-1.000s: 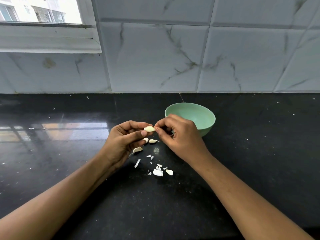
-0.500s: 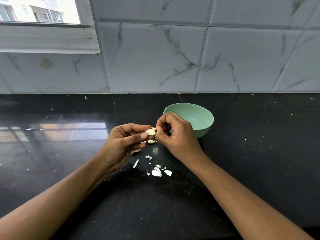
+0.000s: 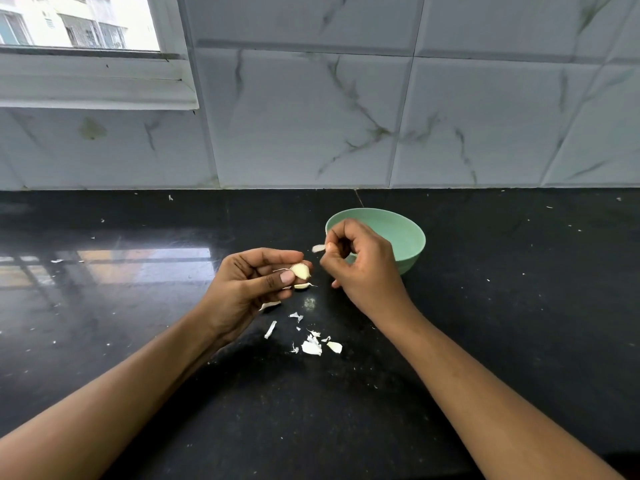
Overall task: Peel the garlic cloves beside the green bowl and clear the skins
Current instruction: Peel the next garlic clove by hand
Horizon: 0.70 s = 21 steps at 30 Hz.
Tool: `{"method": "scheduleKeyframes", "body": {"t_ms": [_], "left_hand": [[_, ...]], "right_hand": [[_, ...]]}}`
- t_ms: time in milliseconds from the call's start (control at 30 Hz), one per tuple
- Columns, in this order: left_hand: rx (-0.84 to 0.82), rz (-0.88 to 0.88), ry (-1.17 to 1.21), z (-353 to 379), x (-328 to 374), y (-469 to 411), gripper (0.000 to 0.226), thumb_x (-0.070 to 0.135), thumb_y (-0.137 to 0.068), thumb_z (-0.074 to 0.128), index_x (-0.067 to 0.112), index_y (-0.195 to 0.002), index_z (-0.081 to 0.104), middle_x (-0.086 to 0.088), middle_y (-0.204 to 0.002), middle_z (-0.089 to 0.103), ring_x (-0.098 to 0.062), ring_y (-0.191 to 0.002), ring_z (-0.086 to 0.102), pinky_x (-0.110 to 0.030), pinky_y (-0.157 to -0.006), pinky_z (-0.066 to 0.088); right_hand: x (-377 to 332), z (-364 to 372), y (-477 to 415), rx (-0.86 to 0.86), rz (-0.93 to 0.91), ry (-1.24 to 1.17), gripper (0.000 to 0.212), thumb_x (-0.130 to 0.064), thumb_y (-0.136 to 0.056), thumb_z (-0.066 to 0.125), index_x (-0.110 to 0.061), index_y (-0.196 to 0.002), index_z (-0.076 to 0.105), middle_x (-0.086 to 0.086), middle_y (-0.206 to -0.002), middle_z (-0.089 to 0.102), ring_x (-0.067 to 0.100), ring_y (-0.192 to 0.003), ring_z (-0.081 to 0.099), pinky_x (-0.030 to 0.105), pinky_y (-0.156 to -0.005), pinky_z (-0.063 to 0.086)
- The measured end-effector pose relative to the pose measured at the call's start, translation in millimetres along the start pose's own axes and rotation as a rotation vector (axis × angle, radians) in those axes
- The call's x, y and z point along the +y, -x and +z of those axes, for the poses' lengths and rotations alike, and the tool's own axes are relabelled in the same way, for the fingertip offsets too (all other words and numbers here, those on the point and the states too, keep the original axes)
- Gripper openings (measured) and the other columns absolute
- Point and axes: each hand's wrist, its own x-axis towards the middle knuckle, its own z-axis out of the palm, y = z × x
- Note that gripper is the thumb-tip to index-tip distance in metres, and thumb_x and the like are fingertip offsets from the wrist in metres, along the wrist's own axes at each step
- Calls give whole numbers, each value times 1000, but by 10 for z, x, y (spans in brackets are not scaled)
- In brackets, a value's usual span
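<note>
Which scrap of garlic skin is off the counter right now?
The skin scrap pinched in the right hand, held up beside the green bowl. The other scraps lie on the counter.

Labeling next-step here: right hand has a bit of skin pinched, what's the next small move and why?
Probably drop that skin piece onto the counter with the other skins, then go back to the clove: the left hand grips it, and a strip looks attached.

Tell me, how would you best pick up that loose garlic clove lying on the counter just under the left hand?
Probably from straight above, pinching across the plump middle of the loose clove with two fingers. It lies flat on the counter, so nothing slips under it, and its thin tail pointing right looks too flimsy to hold. The left hand hovers close over it and would need to move aside first.
</note>
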Motion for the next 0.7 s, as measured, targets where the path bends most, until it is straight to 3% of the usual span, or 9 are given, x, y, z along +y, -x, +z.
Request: {"method": "scheduleKeyframes", "body": {"t_ms": [100,233,333,400,567,700], "left_hand": [[18,16,-25,-14,-14,-13,53,41,-38,93,17,-83,78,-7,-87,75,-10,-72,71,-16,-60,54],[60,31,-45,-55,-12,-30,49,37,-41,92,15,-83,78,-6,-91,75,-10,-72,70,-16,-60,54],[95,8,-80,-81,4,-42,21,17,-59,81,15,-80,78,-5,-91,75,-9,-72,69,-16,-59,54],[112,-9,-109,-72,4,-55,19,4,-65,69,14,-78,77,-5,-86,75,-9,-69,69,-16,-58,53],[115,-19,-122,-58,-4,-50,22,1,-66,66,12,-80,77,-7,-82,75,-10,-67,68,-16,-58,54],[102,-30,-136,-93,-18,-59,25,2,-61,79,13,-83,78,-9,-85,75,-13,-70,68,-21,-65,57]], "right_hand": [[0,-76,-31,-41,22,13,4,-12,-75,58,-14,-73,56,-16,-65,48,12,-62,51,36,-52,51],[2,-102,-26,-270,35,177,12,-11,-74,66,-18,-68,59,-11,-63,51,5,-59,48,18,-55,40],[14,-132,-31,-438,77,260,11,-11,-74,67,-19,-69,60,-8,-69,56,5,-60,48,18,-58,40],[10,-136,-31,-501,84,263,10,-9,-74,67,-17,-74,61,-8,-73,57,3,-60,50,16,-58,40],[-24,-135,-6,-520,112,207,15,-2,-77,62,-16,-79,60,-11,-62,56,4,-56,58,23,-55,50],[-41,-136,-7,-472,169,129,14,-2,-78,59,-15,-76,65,-5,-57,62,12,-54,66,29,-56,56]]}}
